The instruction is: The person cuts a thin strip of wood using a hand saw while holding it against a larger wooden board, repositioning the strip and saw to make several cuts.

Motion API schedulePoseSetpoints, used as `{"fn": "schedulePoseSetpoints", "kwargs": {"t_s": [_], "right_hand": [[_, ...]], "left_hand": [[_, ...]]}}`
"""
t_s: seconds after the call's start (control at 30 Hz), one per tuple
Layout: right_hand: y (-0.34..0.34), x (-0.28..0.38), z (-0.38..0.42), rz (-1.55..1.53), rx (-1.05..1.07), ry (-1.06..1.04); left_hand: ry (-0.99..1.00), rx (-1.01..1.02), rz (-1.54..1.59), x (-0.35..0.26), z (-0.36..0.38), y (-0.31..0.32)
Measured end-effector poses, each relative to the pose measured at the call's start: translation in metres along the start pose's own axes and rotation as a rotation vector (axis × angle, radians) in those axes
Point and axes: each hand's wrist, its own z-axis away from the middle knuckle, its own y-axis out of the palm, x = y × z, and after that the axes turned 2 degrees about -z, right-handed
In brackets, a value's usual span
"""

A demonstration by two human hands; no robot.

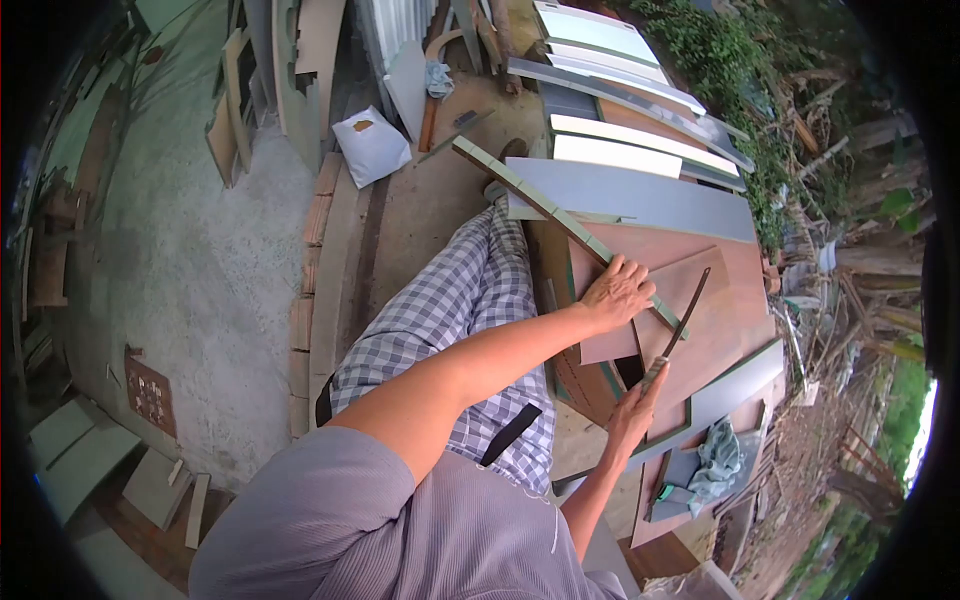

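Observation:
My left hand [617,294] is closed around a long, narrow green strip [540,200], with its fingers bent over the top. Lines cross the strip at intervals, and its lower end lies over brown boards [690,270]. In my right hand [633,402] is the handle of a tool with a long, thin dark blade [690,312]. The blade crosses the strip near its lower end; I cannot make out whether it is a saw or a knife.
Grey panels [640,195] and white panels [615,155] lie beyond the brown boards. A crumpled blue-grey cloth [718,458] rests at lower right. A white sack [371,146] stands on the floor near upright boards [300,75]. Plants and branches [720,75] border the right side.

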Motion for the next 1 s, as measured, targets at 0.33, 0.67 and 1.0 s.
{"fn": "schedulePoseSetpoints", "kwargs": {"t_s": [0.33, 0.67, 1.0], "right_hand": [[0.008, -0.004, 0.04, 0.023, -0.047, -0.051], [0.0, 0.017, -0.021, 0.041, -0.03, -0.121], [0.01, -0.018, 0.003, 0.076, -0.03, -0.078]], "left_hand": [[0.008, 0.013, -0.07, -0.001, 0.001, 0.001], [-0.004, 0.017, -0.035, 0.0, 0.001, 0.002], [0.013, -0.008, -0.03, 0.0, 0.002, 0.002]]}}
